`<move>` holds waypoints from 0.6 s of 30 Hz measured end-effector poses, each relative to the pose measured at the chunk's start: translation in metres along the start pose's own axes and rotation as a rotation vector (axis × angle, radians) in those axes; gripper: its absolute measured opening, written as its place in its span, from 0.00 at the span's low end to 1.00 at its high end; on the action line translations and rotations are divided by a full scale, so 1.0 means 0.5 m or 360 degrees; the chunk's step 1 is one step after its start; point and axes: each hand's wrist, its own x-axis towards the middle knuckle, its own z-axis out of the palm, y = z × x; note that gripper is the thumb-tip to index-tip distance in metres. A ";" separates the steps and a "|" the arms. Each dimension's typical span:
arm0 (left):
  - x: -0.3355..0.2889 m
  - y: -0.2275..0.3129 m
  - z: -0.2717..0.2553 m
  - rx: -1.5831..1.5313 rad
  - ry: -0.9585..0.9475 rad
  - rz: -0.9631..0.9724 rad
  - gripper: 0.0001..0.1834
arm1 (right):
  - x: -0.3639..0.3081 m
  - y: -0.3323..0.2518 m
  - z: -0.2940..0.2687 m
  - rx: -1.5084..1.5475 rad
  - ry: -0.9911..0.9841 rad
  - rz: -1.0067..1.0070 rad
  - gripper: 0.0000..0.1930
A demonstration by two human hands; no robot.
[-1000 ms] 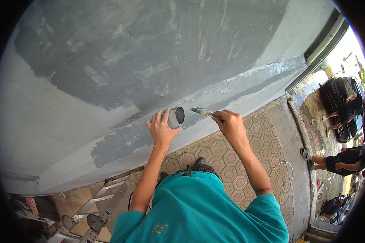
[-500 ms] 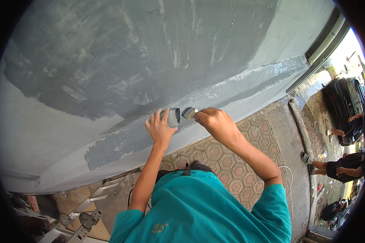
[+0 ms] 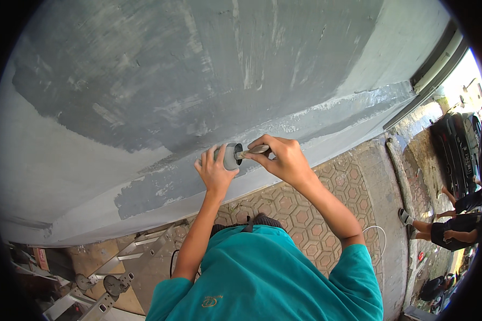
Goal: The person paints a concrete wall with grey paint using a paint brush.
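My left hand wraps round a small grey cup, tipped so its dark opening turns to the right. With its fingers closed on the handle of a paintbrush, my right hand holds the tool level at the cup's mouth. The bristles are inside the cup and hidden. Beyond both hands rises a wall, coated in patchy dark grey paint with lighter grey areas around it. A ledge along its foot is partly painted the same grey.
A folded metal ladder lies at the lower left. Hexagonal paving spreads below me. A white cable curves by my right elbow. Toward the right edge are people in dark clothes and a black car.
My right hand has turned and brought the brush left, so its bristles have gone from outside the cup to inside it. My left hand still holds the cup, nearly in place.
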 end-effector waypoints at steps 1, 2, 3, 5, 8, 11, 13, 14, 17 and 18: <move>-0.001 -0.010 -0.005 -0.0048 0.0020 0.0017 0.44 | 0.004 -0.006 0.008 0.0023 0.0048 0.0022 0.10; -0.001 -0.022 -0.012 -0.0097 0.0040 0.0034 0.44 | 0.007 -0.013 0.015 0.0045 0.0097 0.0043 0.11; -0.002 -0.037 -0.016 -0.0103 0.0041 0.0041 0.44 | 0.011 -0.020 0.024 0.0038 0.0102 0.0044 0.11; -0.007 -0.069 -0.028 -0.0280 -0.0003 0.0024 0.47 | 0.015 -0.036 0.045 0.0109 0.0269 -0.0028 0.11; -0.016 -0.120 -0.053 -0.0408 0.0000 0.0099 0.46 | 0.017 -0.056 0.093 0.0205 0.0415 -0.0149 0.13; -0.027 -0.170 -0.088 -0.0564 0.0023 0.0191 0.45 | 0.016 -0.114 0.130 0.0195 0.0373 -0.0318 0.13; -0.033 -0.205 -0.119 -0.0641 -0.0012 0.0219 0.45 | 0.020 -0.161 0.156 0.0182 0.0344 -0.0339 0.13; -0.037 -0.222 -0.135 -0.0714 -0.0047 0.0252 0.45 | 0.021 -0.183 0.169 0.0170 0.0320 -0.0363 0.13; -0.051 -0.274 -0.172 -0.0816 -0.0110 0.0293 0.44 | 0.021 -0.244 0.208 0.0152 0.0312 -0.0379 0.13; -0.059 -0.291 -0.184 -0.0828 -0.0124 0.0301 0.44 | 0.021 -0.263 0.224 0.0140 0.0318 -0.0365 0.13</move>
